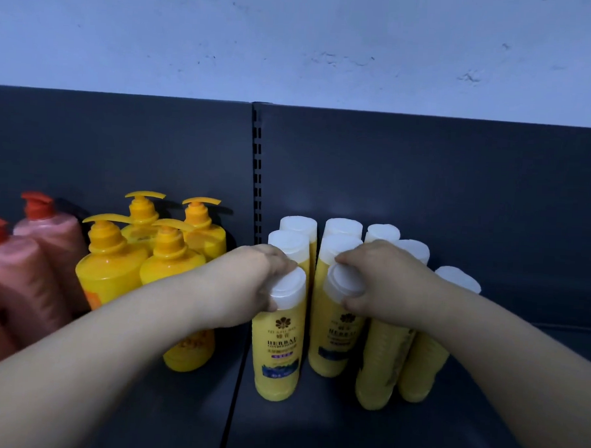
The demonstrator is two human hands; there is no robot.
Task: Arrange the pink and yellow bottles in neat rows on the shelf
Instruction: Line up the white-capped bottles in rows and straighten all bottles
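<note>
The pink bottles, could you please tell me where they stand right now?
The pink bottles stand at the far left of the shelf in the head view, right beside the yellow pump bottles.

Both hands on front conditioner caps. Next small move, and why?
Probably the left hand should slide the front-left conditioner bottle back level with the second bottle, gripped by the right hand: its base stands nearer the shelf front, staggering the row.
</note>
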